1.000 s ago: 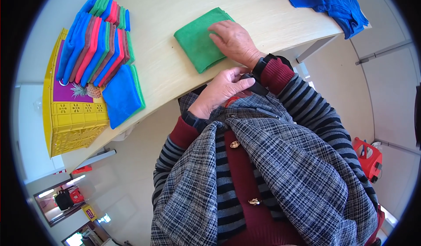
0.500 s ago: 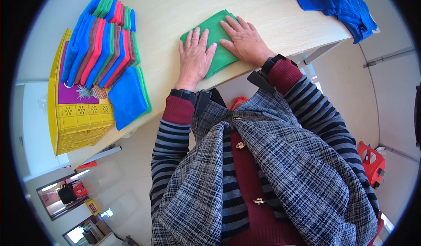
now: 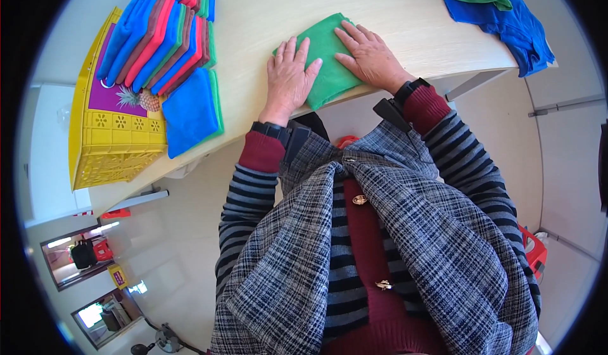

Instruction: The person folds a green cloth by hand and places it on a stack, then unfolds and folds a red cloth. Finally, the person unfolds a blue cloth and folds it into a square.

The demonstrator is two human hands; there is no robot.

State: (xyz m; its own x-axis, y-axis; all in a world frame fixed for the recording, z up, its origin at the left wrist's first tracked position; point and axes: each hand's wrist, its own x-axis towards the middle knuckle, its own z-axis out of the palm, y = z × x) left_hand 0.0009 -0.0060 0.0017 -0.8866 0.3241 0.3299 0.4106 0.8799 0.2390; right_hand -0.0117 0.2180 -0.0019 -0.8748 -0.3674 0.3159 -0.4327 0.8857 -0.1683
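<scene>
A folded green cloth (image 3: 332, 70) lies flat at the near edge of the pale table. My left hand (image 3: 288, 79) rests on its left side, palm down with the fingers stretched out. On its right side lies my right hand (image 3: 372, 56), also palm down, fingers spread. Both hands press on the cloth without gripping it. Off to the left stand rows of folded cloths (image 3: 155, 38) in blue, green, red and brown. Nearer to me, a folded blue cloth (image 3: 189, 117) with a green one under it lies at the table edge.
A yellow plastic crate (image 3: 117, 139) with a purple panel stands beside the cloth rows at the left. Loose blue and green cloths (image 3: 500, 22) are heaped at the far right and hang over the table edge (image 3: 468, 73). Something red (image 3: 535, 253) is low at the right.
My view has shifted a little, so the table and cloths appear slightly displaced. Both hands stay flat on the green cloth, with no clear change in their hold.
</scene>
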